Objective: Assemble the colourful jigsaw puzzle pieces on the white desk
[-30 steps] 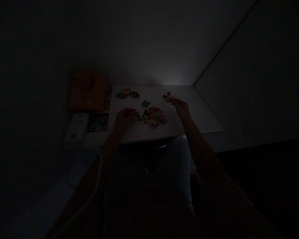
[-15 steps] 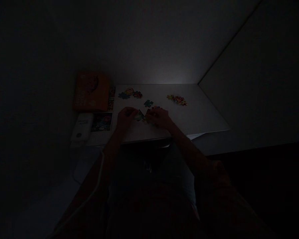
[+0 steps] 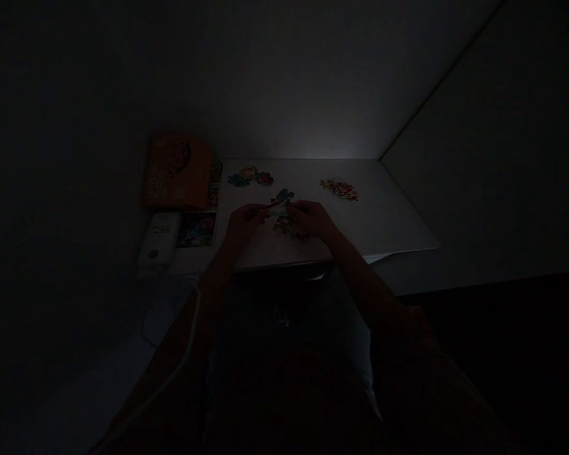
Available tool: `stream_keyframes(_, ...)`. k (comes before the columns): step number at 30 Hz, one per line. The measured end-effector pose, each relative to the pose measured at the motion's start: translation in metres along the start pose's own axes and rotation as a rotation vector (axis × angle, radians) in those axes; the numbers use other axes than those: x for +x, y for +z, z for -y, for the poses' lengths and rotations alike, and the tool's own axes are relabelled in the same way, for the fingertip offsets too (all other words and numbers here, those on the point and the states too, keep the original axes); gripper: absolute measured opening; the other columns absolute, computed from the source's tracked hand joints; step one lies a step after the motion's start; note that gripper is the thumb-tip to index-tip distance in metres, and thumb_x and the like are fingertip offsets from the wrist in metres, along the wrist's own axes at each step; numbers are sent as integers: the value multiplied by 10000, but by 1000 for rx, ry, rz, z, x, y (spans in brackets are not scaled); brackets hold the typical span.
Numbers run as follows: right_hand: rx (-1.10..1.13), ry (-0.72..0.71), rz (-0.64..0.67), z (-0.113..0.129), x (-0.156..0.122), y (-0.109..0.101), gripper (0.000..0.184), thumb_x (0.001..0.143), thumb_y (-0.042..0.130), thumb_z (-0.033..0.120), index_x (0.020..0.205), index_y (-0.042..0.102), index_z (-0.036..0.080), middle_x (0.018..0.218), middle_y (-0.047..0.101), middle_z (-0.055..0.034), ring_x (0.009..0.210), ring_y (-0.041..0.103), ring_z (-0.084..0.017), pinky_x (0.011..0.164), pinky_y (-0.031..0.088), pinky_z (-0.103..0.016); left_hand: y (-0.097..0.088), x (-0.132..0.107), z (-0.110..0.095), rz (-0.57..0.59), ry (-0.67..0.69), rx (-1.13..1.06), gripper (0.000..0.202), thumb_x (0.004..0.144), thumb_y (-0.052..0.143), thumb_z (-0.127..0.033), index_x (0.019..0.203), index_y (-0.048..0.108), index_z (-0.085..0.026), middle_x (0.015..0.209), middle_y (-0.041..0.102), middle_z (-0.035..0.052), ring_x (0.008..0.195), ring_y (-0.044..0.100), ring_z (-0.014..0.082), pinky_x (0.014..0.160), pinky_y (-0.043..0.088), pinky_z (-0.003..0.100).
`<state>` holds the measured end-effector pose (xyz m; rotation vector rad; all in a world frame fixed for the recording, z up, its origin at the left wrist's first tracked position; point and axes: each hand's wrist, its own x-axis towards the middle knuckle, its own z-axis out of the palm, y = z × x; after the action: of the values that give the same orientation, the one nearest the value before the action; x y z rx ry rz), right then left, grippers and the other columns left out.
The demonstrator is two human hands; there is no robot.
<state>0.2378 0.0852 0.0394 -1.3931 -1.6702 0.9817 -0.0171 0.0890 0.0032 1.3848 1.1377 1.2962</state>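
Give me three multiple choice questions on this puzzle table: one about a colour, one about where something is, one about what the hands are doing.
1. What colour is the box? A. Orange B. Blue C. White
2. Where is the heap of puzzle pieces? A. On the box B. On the white table, right of the hands C. On the lap
3. What are the left hand and right hand doing? A. Lying flat apart B. Holding puzzle pieces together above the table C. Gripping the box

1: A, its cover looks orange. 2: B, it lies past the right hand. 3: B, pieces show between the fingers.
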Motion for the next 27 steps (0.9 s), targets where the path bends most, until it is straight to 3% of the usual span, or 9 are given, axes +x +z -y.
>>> stream_keyframes(7, -13, -27, -24, -8, 1, -1, 583, 908, 780, 822, 924, 849, 244, 940, 851, -76, 912, 785, -286, 842, 616, -401, -3, 0, 0, -27, -26, 65, 473, 856, 955, -649, 957, 822, -206, 887, 831, 80, 800, 779, 218, 763, 654, 339)
stream_keyframes(12, 49, 50, -232, -25, -5, -28, 626, 885, 735, 863, 970, 856, 256, 1032, 883, -98, 1023, 817, -334, 924, 652, -467, -1, -2, 1, -55, -27, 86, 434, 898, 926, -618, 1040, 831, -219, 969, 845, 86, 845, 765, 229, 780, 641, 356)
stream_keyframes(16, 44, 0, -266, -35, -17, -49, 611, 895, 751, 867, 970, 844, 268, 1087, 892, -94, 1120, 817, -333, 1059, 643, -495, 5, -4, 2, -43, 50, 292, 311, 893, 958, -435, 1092, 843, -225, 1129, 852, 91, 838, 711, 198, 851, 609, 358)
stream_keyframes(19, 41, -55, -295, -39, -22, -55, 609, 906, 759, 876, 993, 839, 279, 1068, 887, -87, 1089, 818, -320, 1069, 639, -497, 8, -5, 0, -70, 84, 369, 318, 898, 973, -405, 1123, 842, -222, 1187, 832, 98, 819, 674, 184, 869, 594, 358)
stream_keyframes(23, -92, -165, -366, -38, -27, -61, 490, 1000, 767, 746, 1085, 870, 275, 1134, 893, -106, 1023, 795, -312, 997, 633, -491, 7, -6, -4, -23, 49, 339, 262, 972, 899, -460, 1073, 842, -224, 1023, 826, 72, 816, 681, 202, 817, 570, 344)
stream_keyframes(27, -428, -243, -192, -39, -31, -76, 206, 1064, 765, 438, 1126, 899, 294, 1305, 891, -107, 1049, 799, -306, 1188, 544, -581, 7, -7, -7, -28, 45, 325, 208, 980, 852, -430, 1032, 840, -229, 1006, 842, 69, 827, 697, 213, 800, 553, 346)
